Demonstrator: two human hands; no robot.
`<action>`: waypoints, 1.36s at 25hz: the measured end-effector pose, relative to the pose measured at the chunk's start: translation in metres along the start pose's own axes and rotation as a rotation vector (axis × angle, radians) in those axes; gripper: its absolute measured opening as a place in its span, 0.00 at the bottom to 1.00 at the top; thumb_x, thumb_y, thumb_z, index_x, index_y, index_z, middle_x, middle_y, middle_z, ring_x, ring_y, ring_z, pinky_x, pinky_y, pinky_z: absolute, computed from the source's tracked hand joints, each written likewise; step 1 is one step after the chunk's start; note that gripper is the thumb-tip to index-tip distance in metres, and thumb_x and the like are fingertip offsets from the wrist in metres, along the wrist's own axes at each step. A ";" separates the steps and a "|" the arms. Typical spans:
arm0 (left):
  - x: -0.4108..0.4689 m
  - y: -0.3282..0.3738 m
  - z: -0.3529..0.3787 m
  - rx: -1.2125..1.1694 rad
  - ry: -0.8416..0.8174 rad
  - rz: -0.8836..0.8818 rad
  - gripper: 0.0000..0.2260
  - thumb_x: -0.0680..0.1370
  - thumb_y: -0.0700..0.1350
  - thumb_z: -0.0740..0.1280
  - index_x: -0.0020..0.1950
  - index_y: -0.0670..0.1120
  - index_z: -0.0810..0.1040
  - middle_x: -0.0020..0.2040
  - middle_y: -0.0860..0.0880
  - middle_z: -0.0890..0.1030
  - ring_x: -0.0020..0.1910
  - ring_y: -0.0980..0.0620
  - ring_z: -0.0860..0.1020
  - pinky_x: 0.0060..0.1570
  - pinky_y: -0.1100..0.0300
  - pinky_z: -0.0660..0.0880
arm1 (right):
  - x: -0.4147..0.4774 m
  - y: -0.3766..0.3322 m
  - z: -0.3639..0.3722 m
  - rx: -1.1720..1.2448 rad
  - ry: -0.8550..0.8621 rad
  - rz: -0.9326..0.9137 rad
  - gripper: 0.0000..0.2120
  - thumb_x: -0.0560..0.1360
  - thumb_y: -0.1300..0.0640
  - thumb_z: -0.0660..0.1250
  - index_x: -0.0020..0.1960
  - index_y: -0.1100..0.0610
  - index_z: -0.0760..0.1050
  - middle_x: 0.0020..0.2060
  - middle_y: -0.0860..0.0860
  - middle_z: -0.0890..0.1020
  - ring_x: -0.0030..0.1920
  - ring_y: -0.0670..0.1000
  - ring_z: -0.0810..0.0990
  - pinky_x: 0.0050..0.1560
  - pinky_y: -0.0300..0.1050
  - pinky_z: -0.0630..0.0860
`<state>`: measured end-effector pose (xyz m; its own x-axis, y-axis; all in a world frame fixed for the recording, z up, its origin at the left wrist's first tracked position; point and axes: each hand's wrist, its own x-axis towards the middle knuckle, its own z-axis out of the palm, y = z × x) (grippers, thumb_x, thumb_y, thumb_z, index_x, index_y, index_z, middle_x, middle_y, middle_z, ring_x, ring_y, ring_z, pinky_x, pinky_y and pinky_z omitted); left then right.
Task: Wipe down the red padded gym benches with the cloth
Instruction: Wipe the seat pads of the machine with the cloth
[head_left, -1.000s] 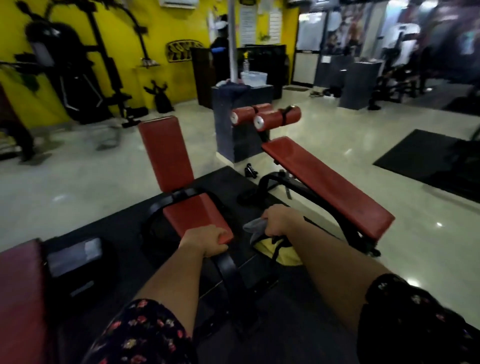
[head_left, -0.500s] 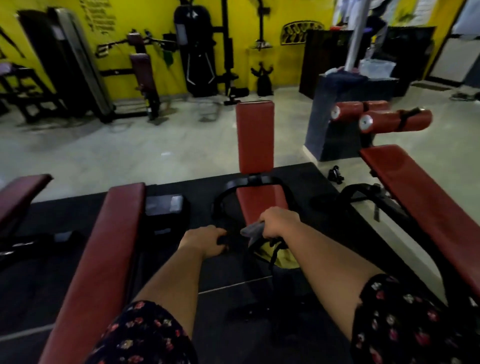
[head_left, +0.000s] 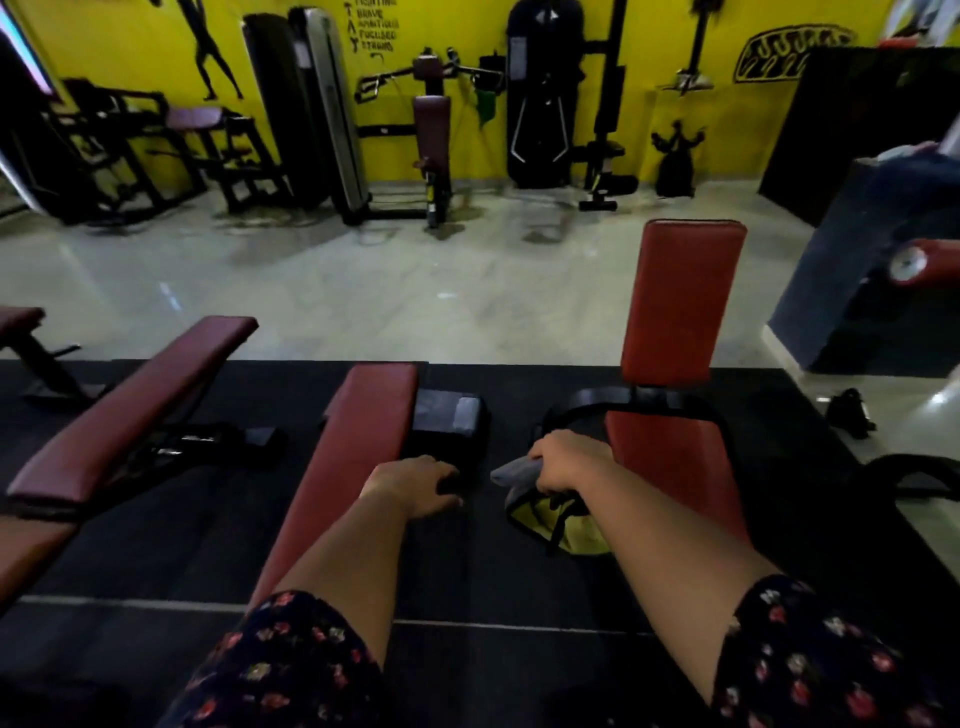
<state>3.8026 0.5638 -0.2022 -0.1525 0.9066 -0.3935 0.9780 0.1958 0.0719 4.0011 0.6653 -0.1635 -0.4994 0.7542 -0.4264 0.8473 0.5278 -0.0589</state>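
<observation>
Two forearms in dark floral sleeves (head_left: 291, 660) reach forward over the black floor mat (head_left: 156, 545); the left hand (head_left: 415, 486) hangs with fingers loosely curled, holding nothing, just beside the right edge of a flat red bench (head_left: 358, 452); the right hand (head_left: 563, 465) grips a grey cloth (head_left: 511, 474) bunched with a yellow and black piece (head_left: 550, 525), next to the seat of a red bench with upright backrest (head_left: 680, 296); another dark red bench (head_left: 130, 410) slopes at left; beyond, pale floor (head_left: 363, 291) and black machines stand against the yellow wall (head_left: 130, 41)
</observation>
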 end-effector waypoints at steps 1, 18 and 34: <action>0.009 -0.015 -0.007 0.008 0.003 -0.003 0.27 0.78 0.64 0.61 0.76 0.58 0.63 0.71 0.50 0.70 0.68 0.47 0.72 0.64 0.48 0.72 | 0.016 -0.012 -0.005 0.017 0.006 -0.013 0.22 0.74 0.54 0.66 0.67 0.44 0.73 0.63 0.49 0.75 0.59 0.55 0.77 0.52 0.48 0.77; 0.216 -0.121 -0.089 0.037 0.005 0.012 0.28 0.78 0.65 0.61 0.76 0.58 0.63 0.73 0.51 0.69 0.68 0.48 0.72 0.64 0.47 0.72 | 0.230 -0.027 -0.094 0.046 0.005 0.079 0.22 0.71 0.55 0.69 0.64 0.43 0.75 0.59 0.48 0.78 0.55 0.53 0.79 0.42 0.44 0.74; 0.493 -0.115 -0.231 -0.068 0.061 0.197 0.27 0.79 0.63 0.61 0.77 0.59 0.62 0.72 0.51 0.69 0.69 0.49 0.70 0.63 0.51 0.71 | 0.452 0.059 -0.215 0.109 0.127 0.162 0.21 0.73 0.54 0.69 0.65 0.47 0.75 0.57 0.50 0.78 0.55 0.54 0.80 0.51 0.47 0.76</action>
<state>3.5825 1.0747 -0.1932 0.0298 0.9503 -0.3098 0.9782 0.0359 0.2043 3.7865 1.1207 -0.1654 -0.3686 0.8720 -0.3220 0.9291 0.3563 -0.0989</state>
